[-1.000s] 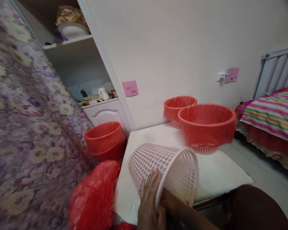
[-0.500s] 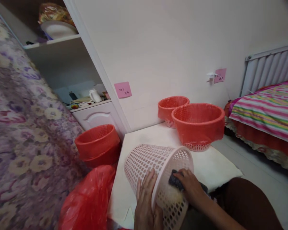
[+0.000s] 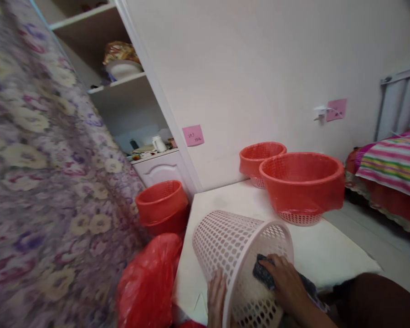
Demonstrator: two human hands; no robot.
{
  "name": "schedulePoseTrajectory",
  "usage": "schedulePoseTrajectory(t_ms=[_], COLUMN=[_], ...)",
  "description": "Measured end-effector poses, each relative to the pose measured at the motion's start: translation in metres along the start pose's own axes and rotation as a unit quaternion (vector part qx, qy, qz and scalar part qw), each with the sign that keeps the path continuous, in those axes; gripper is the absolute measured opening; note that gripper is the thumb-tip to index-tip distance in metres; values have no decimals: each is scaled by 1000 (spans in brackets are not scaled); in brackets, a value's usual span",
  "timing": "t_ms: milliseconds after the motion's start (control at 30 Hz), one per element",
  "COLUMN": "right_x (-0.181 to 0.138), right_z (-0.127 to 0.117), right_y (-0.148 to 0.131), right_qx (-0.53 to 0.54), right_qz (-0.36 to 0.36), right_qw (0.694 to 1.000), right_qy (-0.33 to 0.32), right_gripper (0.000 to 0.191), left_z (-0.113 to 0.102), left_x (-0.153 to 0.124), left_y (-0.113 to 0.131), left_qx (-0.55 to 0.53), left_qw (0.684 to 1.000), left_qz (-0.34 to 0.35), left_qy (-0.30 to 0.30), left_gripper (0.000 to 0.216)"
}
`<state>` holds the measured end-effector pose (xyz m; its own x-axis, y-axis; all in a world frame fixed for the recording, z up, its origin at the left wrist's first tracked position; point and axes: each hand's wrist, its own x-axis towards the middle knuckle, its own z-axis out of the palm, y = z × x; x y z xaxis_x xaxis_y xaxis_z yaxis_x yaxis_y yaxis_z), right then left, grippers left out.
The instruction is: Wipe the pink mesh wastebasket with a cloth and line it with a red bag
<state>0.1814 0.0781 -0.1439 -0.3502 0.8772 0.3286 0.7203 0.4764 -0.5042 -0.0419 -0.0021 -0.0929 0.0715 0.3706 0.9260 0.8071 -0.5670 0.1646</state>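
Note:
A pale pink plastic basket [image 3: 222, 237] with a mesh of holes lies tilted on its side on the white tabletop, its mouth facing me. My left hand [image 3: 216, 298] grips it near the rim, fingers against the outer wall; the thumb is out of sight. Inside the mouth, my right hand [image 3: 289, 284] is closed around a dark grey cloth [image 3: 262, 271], held against the inner wall. More dark fabric trails below that hand's wrist.
Two baskets lined with red bags, a larger basket [image 3: 302, 182] and a smaller basket [image 3: 258, 159], stand at the table's back right. Left of the white table [image 3: 331, 253] are a red-lined basket [image 3: 162, 205] and a red plastic bag [image 3: 150, 282]. A floral curtain [image 3: 54, 182] hangs at left.
The view has swung left, so everything sits further right in the picture. My left hand shows lower on the basket's rim. The right hand still holds the cloth inside the mouth.

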Motion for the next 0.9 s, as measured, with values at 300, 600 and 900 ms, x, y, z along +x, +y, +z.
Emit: schedulePoseTrajectory(t_ms=[300,600,900], right_x=[-2,-11,-6], right_z=[5,-11,3], right_y=[7,-102,-44], right_qx=[51,506,170], right_qz=[6,-45,-108], right_qw=[999,839,960], right_qy=[-14,-194,-195], right_gripper=[74,68,54], left_z=[1,-19,-23], left_x=[-44,25,67], left_y=[29,53,68], left_qx=[54,44,51], left_qw=[982,991,981], left_qz=[-167,-81,-66], left_qy=[-62,-99,-175], left_gripper=[69,59,66])
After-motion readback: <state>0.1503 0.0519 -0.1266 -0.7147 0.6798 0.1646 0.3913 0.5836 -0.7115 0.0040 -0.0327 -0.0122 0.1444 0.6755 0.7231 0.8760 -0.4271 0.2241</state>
